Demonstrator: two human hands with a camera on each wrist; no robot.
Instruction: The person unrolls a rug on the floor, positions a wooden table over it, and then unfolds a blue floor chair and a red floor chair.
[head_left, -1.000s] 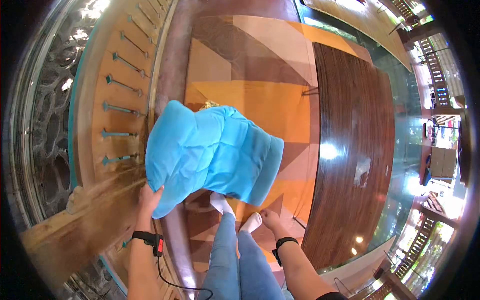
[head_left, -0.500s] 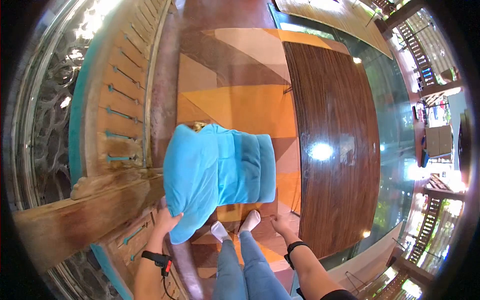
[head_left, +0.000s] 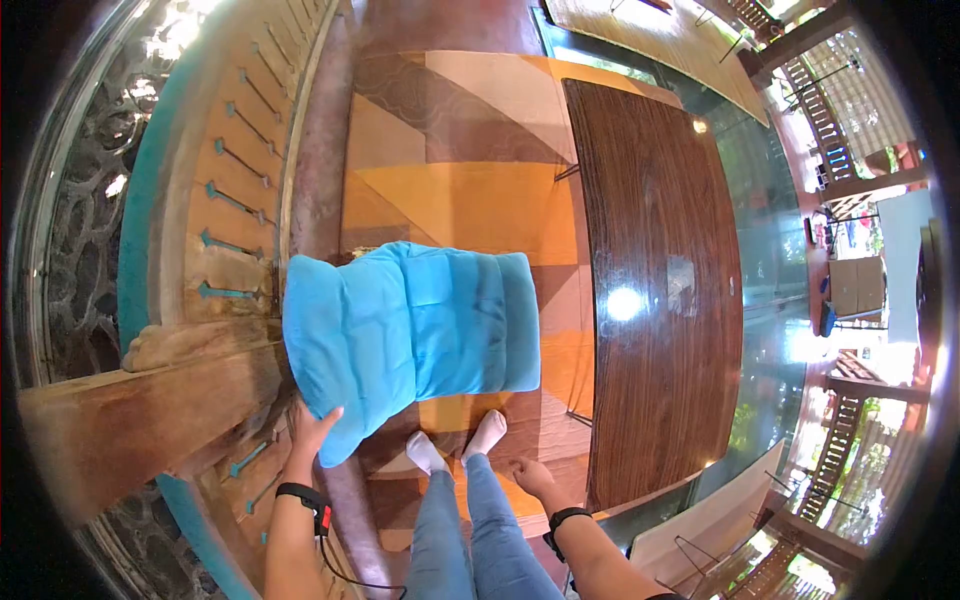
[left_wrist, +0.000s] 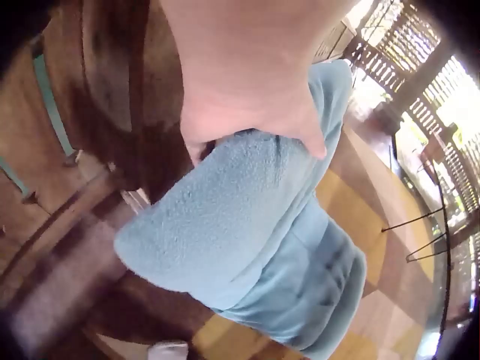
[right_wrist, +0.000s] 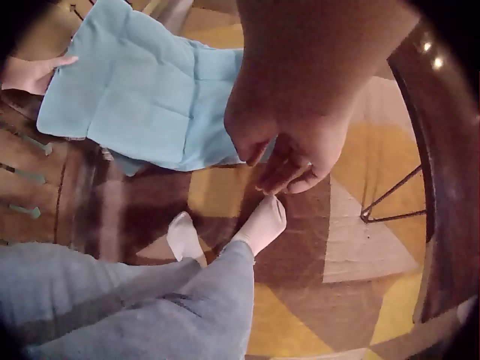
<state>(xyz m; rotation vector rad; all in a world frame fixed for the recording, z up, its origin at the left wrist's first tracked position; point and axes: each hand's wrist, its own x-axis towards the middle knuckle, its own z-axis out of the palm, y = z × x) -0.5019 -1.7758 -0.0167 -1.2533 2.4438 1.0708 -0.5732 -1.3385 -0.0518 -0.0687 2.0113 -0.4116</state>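
Note:
A light blue padded cushion point(head_left: 455, 325), stitched into soft sections, hangs over the patterned floor in front of the person. My left hand point(head_left: 312, 428) grips its near left corner, thumb on top and fingers underneath. From the left wrist view, the fuzzy edge of the cushion point(left_wrist: 202, 206) comes out below the hand point(left_wrist: 251, 97), and the fingers are mostly hidden behind it. My right hand point(head_left: 533, 477) hangs apart from the cushion, nearer the dark table. Its fingers are loosely curled with nothing in them in the right wrist view point(right_wrist: 289, 157).
A dark wooden table point(head_left: 665, 300) stands on the right, its thin metal legs over the floor. Along the left runs a wooden railing point(head_left: 225, 180) with a thick beam point(head_left: 150, 410) jutting in. The person's socked feet point(head_left: 487, 433) are just below the cushion.
The cushion has swung from a slanted position to a more level one across the view, still in the left hand's grip. The right hand stays empty beside the legs.

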